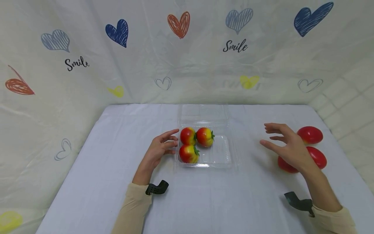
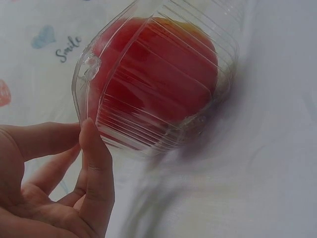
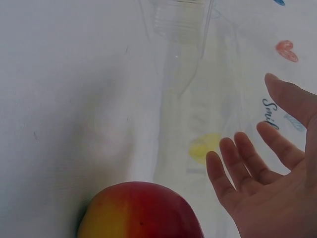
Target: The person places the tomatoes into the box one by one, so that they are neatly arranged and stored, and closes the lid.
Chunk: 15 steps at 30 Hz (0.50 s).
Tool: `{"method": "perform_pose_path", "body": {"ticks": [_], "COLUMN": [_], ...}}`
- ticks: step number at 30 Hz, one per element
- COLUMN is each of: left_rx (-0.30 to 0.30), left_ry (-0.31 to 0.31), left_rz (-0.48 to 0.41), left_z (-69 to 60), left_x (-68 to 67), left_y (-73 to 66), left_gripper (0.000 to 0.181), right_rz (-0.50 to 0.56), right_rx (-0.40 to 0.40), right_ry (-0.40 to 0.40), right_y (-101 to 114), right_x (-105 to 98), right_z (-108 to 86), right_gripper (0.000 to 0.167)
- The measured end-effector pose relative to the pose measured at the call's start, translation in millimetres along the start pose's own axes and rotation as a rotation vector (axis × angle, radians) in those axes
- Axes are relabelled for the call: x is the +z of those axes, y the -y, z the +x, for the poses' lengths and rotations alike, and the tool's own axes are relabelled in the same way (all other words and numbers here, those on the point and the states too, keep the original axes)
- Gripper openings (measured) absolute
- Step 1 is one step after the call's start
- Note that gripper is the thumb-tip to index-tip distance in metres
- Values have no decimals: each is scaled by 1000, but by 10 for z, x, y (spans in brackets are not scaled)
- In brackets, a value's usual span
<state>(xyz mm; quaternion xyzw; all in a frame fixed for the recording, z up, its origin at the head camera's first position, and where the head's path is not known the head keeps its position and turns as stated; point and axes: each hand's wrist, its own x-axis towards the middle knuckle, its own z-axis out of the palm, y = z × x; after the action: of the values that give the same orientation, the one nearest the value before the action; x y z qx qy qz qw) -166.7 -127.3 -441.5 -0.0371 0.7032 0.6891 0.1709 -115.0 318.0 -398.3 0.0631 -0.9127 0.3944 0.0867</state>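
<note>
A clear plastic clamshell box (image 1: 216, 152) lies on the table with its lid raised at the back. Inside sit three red-and-yellow tomatoes with green calyxes: a back left tomato (image 1: 187, 136), a back right tomato (image 1: 205, 136) and a front left tomato (image 1: 188, 153). My left hand (image 1: 157, 148) is at the box's left edge, loosely bent fingers at its wall; one tomato (image 2: 153, 74) shows through the plastic. My right hand (image 1: 287, 146) hovers, empty, fingers spread, left of and partly over three more red-and-yellow fruits, including a far fruit (image 1: 310, 135) and a middle fruit (image 1: 317, 157).
A white cloth covers the table (image 1: 201, 201). Behind it hangs a pale curtain (image 1: 204, 65) printed with hearts and "Smile". Dark curved mounts sit on the left wrist (image 1: 157, 188) and the right wrist (image 1: 299, 203).
</note>
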Motion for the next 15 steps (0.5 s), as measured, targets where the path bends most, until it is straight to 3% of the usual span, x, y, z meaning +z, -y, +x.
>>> {"method": "perform_pose_path", "body": {"ticks": [15], "left_rx": [7], "left_ry": [5], "left_rz": [7], "left_z": [11], "left_x": [-11], "left_y": [17], "left_gripper": [46], "right_rz": [6], "right_rx": [11], "right_ry": [0], "right_y": [-84], "right_x": [-60], "right_z": [-50], "right_gripper": [67]}}
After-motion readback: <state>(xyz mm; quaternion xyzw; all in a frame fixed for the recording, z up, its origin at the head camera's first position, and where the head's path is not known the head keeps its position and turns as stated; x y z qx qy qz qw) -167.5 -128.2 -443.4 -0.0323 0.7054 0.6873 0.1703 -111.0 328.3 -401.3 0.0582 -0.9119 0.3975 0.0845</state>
